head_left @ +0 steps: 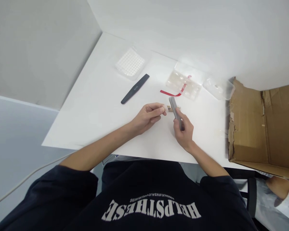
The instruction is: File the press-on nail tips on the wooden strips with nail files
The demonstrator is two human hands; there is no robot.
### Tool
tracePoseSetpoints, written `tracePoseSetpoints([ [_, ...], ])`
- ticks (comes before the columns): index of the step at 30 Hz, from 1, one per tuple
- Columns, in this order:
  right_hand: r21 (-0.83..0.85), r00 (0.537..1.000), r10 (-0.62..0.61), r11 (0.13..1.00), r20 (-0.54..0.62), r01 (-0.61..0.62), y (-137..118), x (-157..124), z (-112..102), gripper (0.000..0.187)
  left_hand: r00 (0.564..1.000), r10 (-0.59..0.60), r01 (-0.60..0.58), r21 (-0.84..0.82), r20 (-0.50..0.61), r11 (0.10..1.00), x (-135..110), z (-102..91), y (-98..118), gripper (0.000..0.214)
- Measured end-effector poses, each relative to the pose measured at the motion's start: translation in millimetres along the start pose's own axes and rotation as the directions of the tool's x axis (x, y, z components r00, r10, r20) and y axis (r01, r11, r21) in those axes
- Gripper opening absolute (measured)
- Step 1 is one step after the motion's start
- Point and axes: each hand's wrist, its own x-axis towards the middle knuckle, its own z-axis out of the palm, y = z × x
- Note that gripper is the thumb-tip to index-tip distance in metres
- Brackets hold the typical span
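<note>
My left hand (148, 116) is closed in a pinch on a small pale artificial nail (165, 107) at its fingertips, above the white table (93, 106). My right hand (183, 129) is wrapped round a grey nail file (175, 108), whose upper end stands right beside the small nail. Both hands hover near the table's front middle.
A dark nail file (135, 89) lies to the left rear. A clear box with a white grid (130, 62), a clear tray with a red strip (183, 85) and a small clear tub (218, 88) sit at the back. An open cardboard box (262, 125) stands at right.
</note>
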Motion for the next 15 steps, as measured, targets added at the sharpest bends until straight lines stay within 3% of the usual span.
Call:
tracePoseSetpoints([
  [2,-0.015,1.0,-0.006,1.0,-0.014,0.006,1.5,-0.6,-0.8,0.049,1.0,-0.003,0.003,-0.004,0.004,1.0,0.3,-0.5,0.8,0.035],
  [8,-0.062,0.963,-0.268,0.961,0.009,0.268,1.2,-3.0,2.0,0.064,1.0,-0.017,0.017,-0.009,0.007,1.0,0.7,-2.5,-1.6,0.034],
  [12,-0.132,0.977,-0.213,0.969,-0.006,0.21,2.3,2.2,0.3,0.065,1.0,-0.007,0.007,0.023,0.006,1.0,0.8,-3.0,-2.3,0.036],
  [15,-0.087,0.965,-0.262,0.962,-0.017,0.26,2.5,3.1,-0.4,0.068,1.0,-0.011,0.011,0.016,0.008,1.0,1.6,-3.0,-3.0,0.035],
])
